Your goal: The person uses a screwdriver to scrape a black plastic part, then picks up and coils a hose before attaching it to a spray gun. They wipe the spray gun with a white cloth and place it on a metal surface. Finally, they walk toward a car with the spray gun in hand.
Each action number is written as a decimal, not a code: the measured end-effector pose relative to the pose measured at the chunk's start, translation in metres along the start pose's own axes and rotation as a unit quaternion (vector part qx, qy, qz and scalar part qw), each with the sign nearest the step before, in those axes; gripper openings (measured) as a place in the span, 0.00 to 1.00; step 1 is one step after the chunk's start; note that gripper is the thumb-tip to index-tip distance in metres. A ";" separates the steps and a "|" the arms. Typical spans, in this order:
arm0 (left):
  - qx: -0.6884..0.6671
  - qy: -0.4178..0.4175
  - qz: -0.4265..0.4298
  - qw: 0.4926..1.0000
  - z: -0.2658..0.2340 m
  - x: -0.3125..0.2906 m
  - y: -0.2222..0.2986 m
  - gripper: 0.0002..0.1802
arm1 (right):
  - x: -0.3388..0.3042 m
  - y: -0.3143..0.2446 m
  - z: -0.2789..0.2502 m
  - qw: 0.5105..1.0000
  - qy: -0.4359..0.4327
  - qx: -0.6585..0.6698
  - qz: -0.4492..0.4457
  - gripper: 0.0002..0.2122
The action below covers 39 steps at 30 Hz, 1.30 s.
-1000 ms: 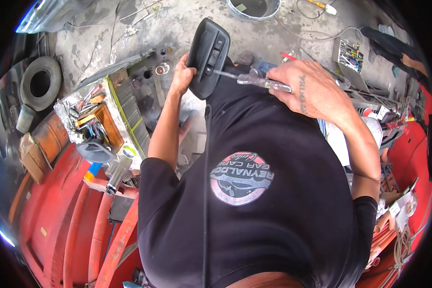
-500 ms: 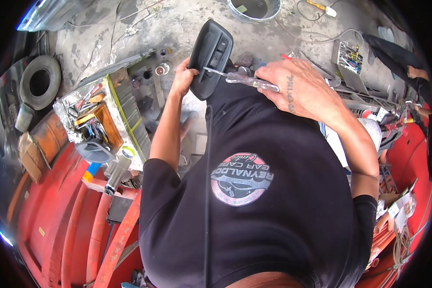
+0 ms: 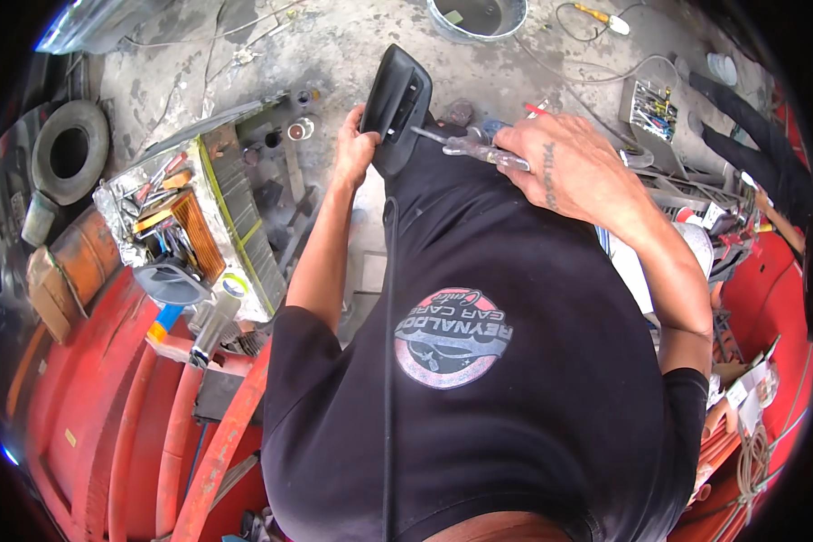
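Observation:
My left hand (image 3: 356,154) grips the lower left edge of a black plastic trim panel (image 3: 385,122), long and hollowed, with small openings along its right part. It is held tilted up over my lap. A screwdriver (image 3: 479,152) with a clear, worn handle is in my right hand (image 3: 565,170), its shaft pointing left at the panel. The tip ends at the panel's right edge; whether it touches cannot be told. My right fingertips are partly hidden behind the hand. A small red-tipped object (image 3: 536,110) shows just beyond my right knuckles.
Left stands a foil-covered box top (image 3: 122,200) with tools, beside a tyre (image 3: 70,152) and red metalwork (image 3: 90,406). Ahead are a bucket (image 3: 479,34) and a work lamp (image 3: 616,23) on a cord. Right are a tool tray (image 3: 652,113) and another person's dark-trousered legs (image 3: 741,135).
The screwdriver has drawn back right, from over the panel's face to its edge. My left hand has turned the panel narrower to view. The other person at right has shifted.

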<state>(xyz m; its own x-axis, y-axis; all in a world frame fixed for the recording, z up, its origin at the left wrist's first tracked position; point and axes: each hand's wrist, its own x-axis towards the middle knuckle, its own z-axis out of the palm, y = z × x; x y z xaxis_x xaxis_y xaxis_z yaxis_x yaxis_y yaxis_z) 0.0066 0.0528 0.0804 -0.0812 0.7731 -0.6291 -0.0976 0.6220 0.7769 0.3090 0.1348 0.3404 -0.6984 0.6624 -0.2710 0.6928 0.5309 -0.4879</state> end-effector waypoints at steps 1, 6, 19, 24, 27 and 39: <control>-0.001 0.001 0.009 1.000 0.002 -0.003 0.000 0.44 | -0.001 0.000 0.003 0.999 0.028 0.009 -0.015 0.12; -0.007 0.034 0.037 0.999 0.013 -0.017 -0.006 0.43 | 0.005 -0.005 0.003 1.000 -0.028 -0.001 0.009 0.11; 0.232 0.081 0.117 0.962 0.004 -0.015 -0.018 0.37 | 0.007 -0.005 0.010 0.999 -0.026 -0.004 0.040 0.13; 0.259 0.097 0.158 0.948 -0.002 -0.019 0.005 0.34 | 0.010 -0.003 0.007 0.998 -0.026 0.033 0.051 0.12; 0.273 0.094 0.158 0.944 -0.010 -0.018 0.011 0.35 | 0.016 0.000 0.009 0.998 -0.024 0.031 0.040 0.13; 0.236 0.076 0.160 0.955 -0.019 -0.025 -0.007 0.34 | 0.021 -0.010 0.014 0.998 -0.042 0.030 0.037 0.11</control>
<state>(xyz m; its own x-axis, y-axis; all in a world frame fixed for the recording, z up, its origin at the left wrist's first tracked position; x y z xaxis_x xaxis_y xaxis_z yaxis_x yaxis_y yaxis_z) -0.0096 0.0266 0.0905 -0.1788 0.9284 -0.3258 0.4121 0.3713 0.8320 0.2846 0.1362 0.3274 -0.6608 0.6501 -0.3752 0.7322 0.4482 -0.5128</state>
